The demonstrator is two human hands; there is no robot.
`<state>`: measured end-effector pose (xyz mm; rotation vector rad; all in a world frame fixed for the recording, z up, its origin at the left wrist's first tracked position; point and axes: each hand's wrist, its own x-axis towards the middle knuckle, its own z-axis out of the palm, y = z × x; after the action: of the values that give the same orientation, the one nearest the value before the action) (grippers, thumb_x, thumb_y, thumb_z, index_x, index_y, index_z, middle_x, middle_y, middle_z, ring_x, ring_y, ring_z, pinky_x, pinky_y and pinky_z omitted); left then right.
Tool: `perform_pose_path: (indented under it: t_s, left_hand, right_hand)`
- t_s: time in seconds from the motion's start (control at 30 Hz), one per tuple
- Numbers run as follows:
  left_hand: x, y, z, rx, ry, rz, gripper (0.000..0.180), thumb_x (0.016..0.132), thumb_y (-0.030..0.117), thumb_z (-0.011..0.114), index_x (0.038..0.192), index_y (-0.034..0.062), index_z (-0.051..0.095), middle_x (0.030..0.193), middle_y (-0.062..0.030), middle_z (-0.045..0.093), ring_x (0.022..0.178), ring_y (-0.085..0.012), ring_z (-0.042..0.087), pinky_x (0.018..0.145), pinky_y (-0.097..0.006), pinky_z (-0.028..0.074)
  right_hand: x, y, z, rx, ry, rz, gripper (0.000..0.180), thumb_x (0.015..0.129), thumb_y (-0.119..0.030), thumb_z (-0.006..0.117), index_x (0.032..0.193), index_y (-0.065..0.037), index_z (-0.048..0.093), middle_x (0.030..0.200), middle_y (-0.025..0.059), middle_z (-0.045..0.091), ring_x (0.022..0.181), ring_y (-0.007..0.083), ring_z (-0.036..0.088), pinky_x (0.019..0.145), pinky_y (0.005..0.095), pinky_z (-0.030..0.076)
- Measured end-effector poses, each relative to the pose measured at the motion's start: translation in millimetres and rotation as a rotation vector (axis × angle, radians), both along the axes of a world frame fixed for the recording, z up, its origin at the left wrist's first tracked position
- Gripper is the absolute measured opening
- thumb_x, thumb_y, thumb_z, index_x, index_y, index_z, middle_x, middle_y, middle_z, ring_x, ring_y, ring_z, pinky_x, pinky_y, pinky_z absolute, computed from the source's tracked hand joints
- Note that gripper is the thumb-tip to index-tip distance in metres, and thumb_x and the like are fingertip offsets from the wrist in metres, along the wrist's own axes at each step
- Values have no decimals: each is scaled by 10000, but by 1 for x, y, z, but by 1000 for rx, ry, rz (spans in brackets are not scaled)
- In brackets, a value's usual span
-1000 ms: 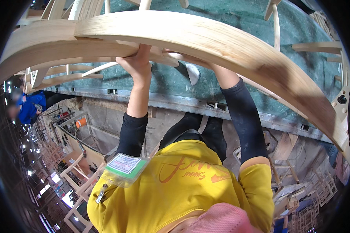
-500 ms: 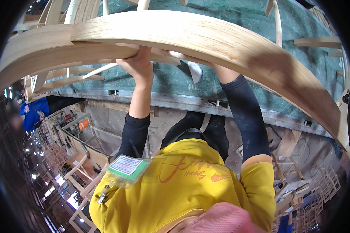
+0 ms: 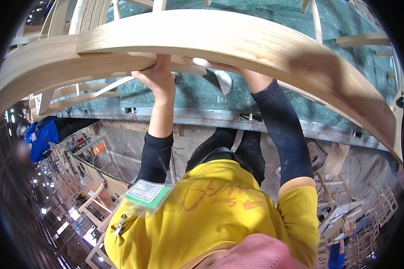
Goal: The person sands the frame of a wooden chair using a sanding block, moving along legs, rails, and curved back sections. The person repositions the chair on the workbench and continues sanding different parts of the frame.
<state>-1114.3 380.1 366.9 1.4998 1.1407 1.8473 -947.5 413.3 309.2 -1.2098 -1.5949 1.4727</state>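
Observation:
A large pale wooden chair frame (image 3: 202, 33) arches across the upper view, its curved boards overlapping at the left. My left hand (image 3: 156, 80) grips the underside of this frame; the thumb side reaches up behind the front board and the fingertips are hidden. My right hand (image 3: 251, 77) reaches beneath the same board further right. Its wrist shows, while the fingers are out of sight behind the wood. Between both hands, a small whitish rounded piece (image 3: 223, 83) lies near the green worktop (image 3: 193, 95).
A metal edge (image 3: 193, 117) runs along the worktop in front of my legs. More wooden chair parts (image 3: 90, 92) stand at the left and a rail (image 3: 363, 39) at the right. A co-worker in blue (image 3: 42, 136) is at the far left, with a cluttered bench (image 3: 98, 168) nearby.
The frame and both hands appear slightly further up and left in the view. The co-worker in blue shows a little differently at the left. My grip looks the same.

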Motion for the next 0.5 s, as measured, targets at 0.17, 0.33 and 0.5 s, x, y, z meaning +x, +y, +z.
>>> perform_pose_path:
  t_s: [0.17,0.33,0.5]
  left_hand:
    - [4,1,2,-61,-20,-2,236,781,20,791,960,-64,661,925,-73,684,850,-149,628,824,-311,505]
    - [8,0,4,-100,-20,-11,242,783,11,761,986,-71,658,948,-86,684,854,-160,636,830,-310,514]
    - [12,-2,7,-106,-67,7,185,740,-16,761,887,-63,658,871,-73,676,770,-138,624,757,-290,519]
  right_hand:
    - [2,-1,-5,196,-168,-34,212,883,-184,693,1024,-26,694,954,163,729,880,295,706,745,376,528]
    - [3,-27,-9,745,-740,-206,220,910,-175,683,1066,-21,684,970,153,727,879,273,706,740,366,536]
    - [-13,-81,40,452,-99,-663,179,887,-140,732,1014,-20,691,786,121,720,631,183,694,566,312,517]
